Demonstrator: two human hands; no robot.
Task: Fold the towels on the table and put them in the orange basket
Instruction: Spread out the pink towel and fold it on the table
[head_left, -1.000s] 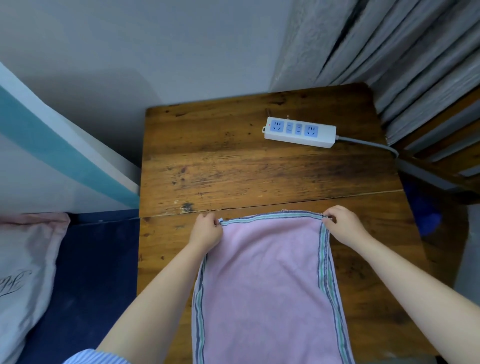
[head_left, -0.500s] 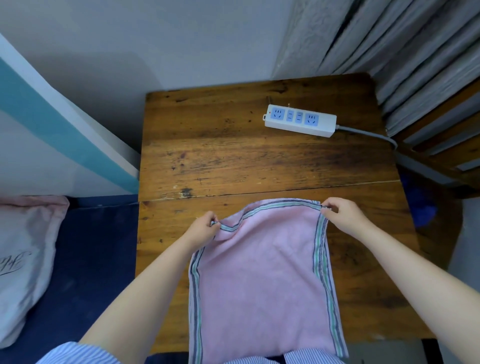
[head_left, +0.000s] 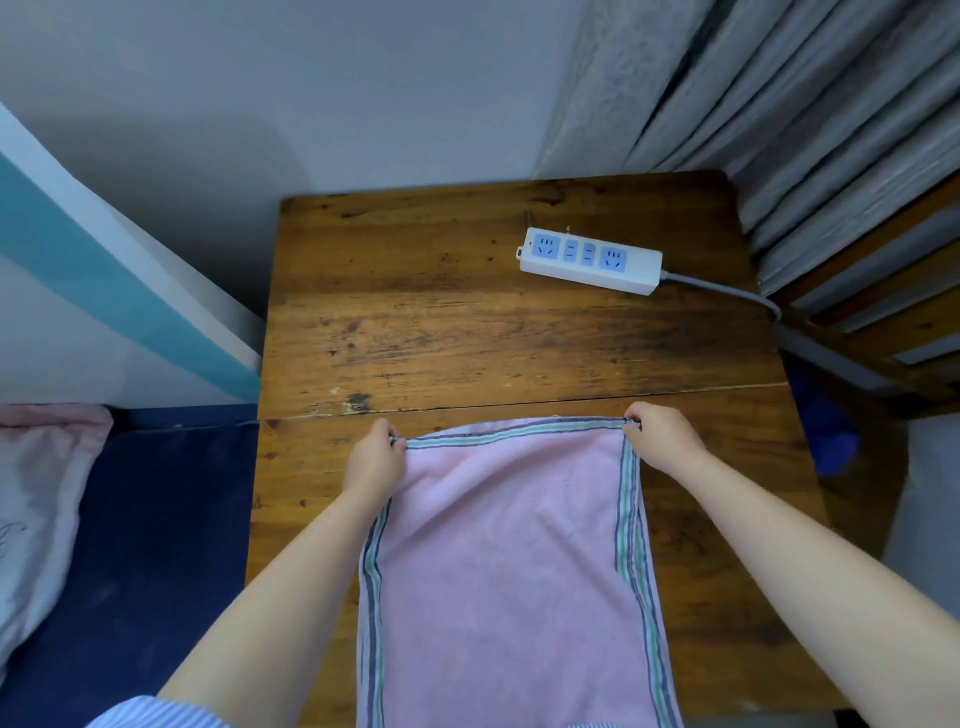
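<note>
The left hand (head_left: 375, 462) and right hand (head_left: 655, 434) each pinch a far corner of the pink striped towel (head_left: 511, 561), holding it spread lengthwise on the wooden table (head_left: 467, 338), probably so its edges square up for folding.

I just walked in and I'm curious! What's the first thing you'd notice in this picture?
First, the pink towel with striped edges, spread over the near part of the wooden table and hanging off its front edge. The left hand and the right hand each pinch one of its far corners. Next, a white power strip with blue sockets lies near the table's far right corner, its grey cord running off to the right.
</note>
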